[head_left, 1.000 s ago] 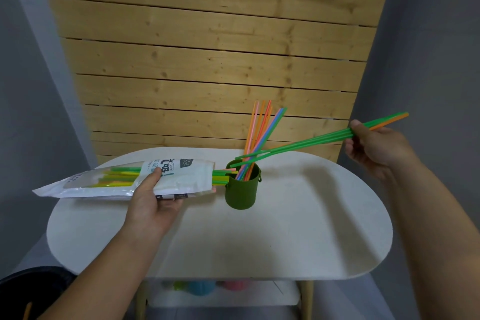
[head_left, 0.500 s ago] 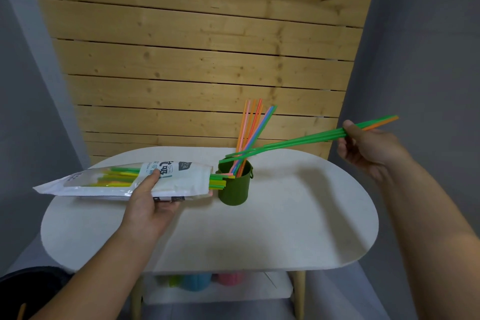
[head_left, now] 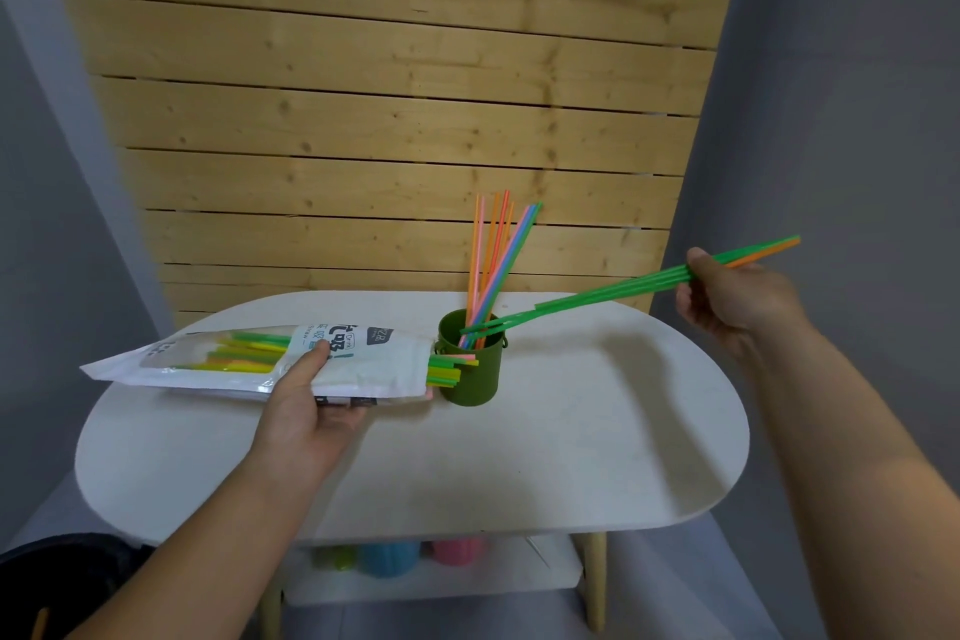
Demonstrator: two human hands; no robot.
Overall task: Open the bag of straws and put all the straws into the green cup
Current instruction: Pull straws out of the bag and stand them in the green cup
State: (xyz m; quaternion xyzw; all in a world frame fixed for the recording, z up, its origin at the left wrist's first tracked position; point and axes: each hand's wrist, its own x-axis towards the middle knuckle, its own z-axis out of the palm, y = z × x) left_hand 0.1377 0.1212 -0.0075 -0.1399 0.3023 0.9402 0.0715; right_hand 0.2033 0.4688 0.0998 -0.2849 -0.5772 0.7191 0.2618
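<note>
The green cup stands near the middle of the white table, with several orange, pink and blue straws leaning upright in it. My left hand grips the white straw bag, held level just left of the cup; green and yellow straw ends stick out of its open mouth against the cup's side. My right hand pinches a bundle of green straws with an orange one; their far tips lie over the cup's rim.
A wooden slat wall rises behind the table. Coloured cups sit on the shelf under the tabletop. A dark bin is at the lower left. Grey walls close in on both sides.
My right hand has moved the green straw bundle a little left, its tips now lying over the cup's rim. The bag and left hand stay as they were.
</note>
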